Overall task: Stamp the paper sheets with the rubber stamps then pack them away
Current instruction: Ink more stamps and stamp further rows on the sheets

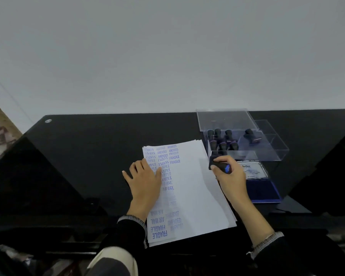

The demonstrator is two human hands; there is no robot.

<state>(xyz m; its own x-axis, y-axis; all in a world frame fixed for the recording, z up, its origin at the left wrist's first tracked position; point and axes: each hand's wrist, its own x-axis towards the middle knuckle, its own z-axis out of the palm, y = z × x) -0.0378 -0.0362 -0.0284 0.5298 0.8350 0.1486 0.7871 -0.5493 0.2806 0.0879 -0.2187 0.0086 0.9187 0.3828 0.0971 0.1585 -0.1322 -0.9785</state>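
A stack of white paper sheets (191,188) lies on the black table, the top sheet covered down its left side with blue stamped words such as SAMPLE, AMENDED, FRAGILE and AIR MAIL. My left hand (145,180) rests flat on the sheet's left edge with fingers spread. My right hand (230,176) grips a black rubber stamp (220,166) with a blue label, held just off the paper's right edge, near the box. A blue ink pad (264,189) lies open to the right of that hand.
A clear plastic box (267,150) at the back right holds several black-handled stamps (223,139); its clear lid (225,119) leans behind it. The black glass table (92,152) stretches left, with a white wall beyond it.
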